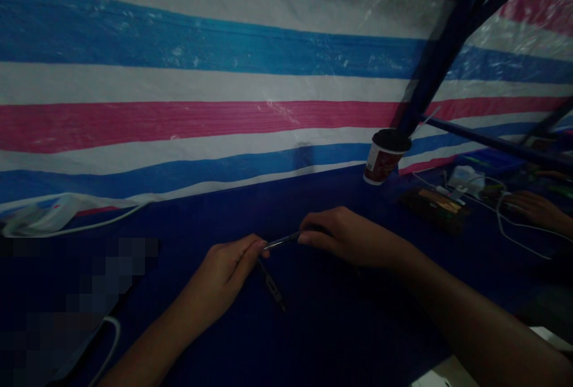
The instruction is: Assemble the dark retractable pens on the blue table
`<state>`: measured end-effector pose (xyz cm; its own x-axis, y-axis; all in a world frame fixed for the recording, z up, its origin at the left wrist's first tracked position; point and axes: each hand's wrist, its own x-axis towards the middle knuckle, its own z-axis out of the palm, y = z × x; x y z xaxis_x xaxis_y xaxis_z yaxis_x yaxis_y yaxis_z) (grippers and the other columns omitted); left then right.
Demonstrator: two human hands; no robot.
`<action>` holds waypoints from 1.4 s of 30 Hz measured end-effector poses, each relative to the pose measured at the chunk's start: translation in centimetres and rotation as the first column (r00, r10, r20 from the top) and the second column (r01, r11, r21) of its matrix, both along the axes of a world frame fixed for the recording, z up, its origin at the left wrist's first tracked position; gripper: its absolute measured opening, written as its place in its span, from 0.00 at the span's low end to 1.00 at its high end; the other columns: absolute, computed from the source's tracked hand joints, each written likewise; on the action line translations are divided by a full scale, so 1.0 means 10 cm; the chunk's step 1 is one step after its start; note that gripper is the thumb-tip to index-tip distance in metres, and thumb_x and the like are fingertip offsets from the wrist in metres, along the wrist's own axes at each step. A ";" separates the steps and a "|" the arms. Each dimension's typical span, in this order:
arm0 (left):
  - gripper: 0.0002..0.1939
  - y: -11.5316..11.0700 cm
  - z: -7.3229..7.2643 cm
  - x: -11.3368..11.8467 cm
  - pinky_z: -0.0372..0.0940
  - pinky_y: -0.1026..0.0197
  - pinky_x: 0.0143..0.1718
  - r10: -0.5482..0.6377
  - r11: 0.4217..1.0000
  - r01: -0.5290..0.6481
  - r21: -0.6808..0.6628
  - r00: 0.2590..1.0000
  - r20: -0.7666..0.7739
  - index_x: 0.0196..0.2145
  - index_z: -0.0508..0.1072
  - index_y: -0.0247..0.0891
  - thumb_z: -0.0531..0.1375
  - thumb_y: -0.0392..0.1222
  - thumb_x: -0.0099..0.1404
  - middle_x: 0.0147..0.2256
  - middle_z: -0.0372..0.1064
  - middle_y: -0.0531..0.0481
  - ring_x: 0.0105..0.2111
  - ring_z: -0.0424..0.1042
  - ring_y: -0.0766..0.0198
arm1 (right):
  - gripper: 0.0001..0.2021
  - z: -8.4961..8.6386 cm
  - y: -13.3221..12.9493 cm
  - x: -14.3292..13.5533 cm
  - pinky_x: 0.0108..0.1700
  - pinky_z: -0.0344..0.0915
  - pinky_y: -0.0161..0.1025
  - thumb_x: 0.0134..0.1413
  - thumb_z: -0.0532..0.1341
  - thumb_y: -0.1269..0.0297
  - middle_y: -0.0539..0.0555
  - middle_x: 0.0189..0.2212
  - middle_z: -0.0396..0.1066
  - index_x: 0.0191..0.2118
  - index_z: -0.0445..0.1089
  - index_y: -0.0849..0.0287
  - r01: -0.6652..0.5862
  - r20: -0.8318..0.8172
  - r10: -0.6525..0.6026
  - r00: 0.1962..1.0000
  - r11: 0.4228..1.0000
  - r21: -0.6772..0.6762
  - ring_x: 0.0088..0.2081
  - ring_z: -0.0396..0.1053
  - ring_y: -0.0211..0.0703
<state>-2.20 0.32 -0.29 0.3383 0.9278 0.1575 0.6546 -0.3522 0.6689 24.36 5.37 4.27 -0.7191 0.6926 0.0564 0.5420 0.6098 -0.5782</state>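
Note:
Between my two hands is a slim, shiny pen [283,241], its ends partly hidden by fingers. My left hand [233,264] pinches the left end between thumb and fingertips. At the right end, my right hand [333,233] is closed around a dark part of it. Just below the left fingertips, a dark pen-like piece [272,289] lies slanted on the blue tabletop [322,321]; its upper end passes close to the left hand, and I cannot tell whether they touch.
A lidded paper cup [382,159] with a straw stands at the back right, by a dark blue metal post [441,58]. Farther right are a dark pouch-like item [436,208], white cables [505,223] and another person's hand [535,206]. A striped plastic sheet [201,85] hangs behind.

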 end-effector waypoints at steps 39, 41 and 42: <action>0.22 -0.08 -0.01 0.12 0.60 0.67 0.21 -0.112 0.988 0.123 -0.094 0.986 0.121 0.37 0.80 0.41 0.52 0.56 0.75 0.21 0.71 0.55 0.19 0.67 0.67 | 0.07 -0.12 0.16 0.04 0.43 0.65 0.36 0.49 0.68 0.76 0.48 0.32 0.72 0.26 0.75 0.58 -0.255 -0.780 -0.169 0.603 0.885 -0.389 0.35 0.69 0.35; 0.23 -0.07 0.01 0.14 0.62 0.67 0.23 -0.089 0.994 0.096 -0.056 0.988 0.127 0.33 0.79 0.41 0.53 0.56 0.75 0.22 0.72 0.54 0.20 0.69 0.66 | 0.06 -0.08 0.16 0.06 0.40 0.65 0.35 0.49 0.68 0.77 0.47 0.32 0.73 0.29 0.76 0.58 -0.230 -0.782 -0.193 0.593 0.890 -0.394 0.34 0.69 0.35; 0.22 -0.07 0.02 0.14 0.63 0.67 0.23 -0.072 0.996 0.077 -0.033 0.989 0.129 0.31 0.78 0.41 0.53 0.56 0.74 0.23 0.72 0.54 0.21 0.70 0.66 | 0.06 -0.06 0.15 0.08 0.39 0.64 0.34 0.49 0.67 0.77 0.47 0.31 0.73 0.31 0.76 0.58 -0.226 -0.775 -0.198 0.601 0.888 -0.401 0.33 0.69 0.35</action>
<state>-0.79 -0.39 -0.10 0.3860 0.9069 0.1687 0.5359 -0.3693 0.7592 25.13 6.92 3.70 -0.5448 0.7804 0.3067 -0.2556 0.1938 -0.9471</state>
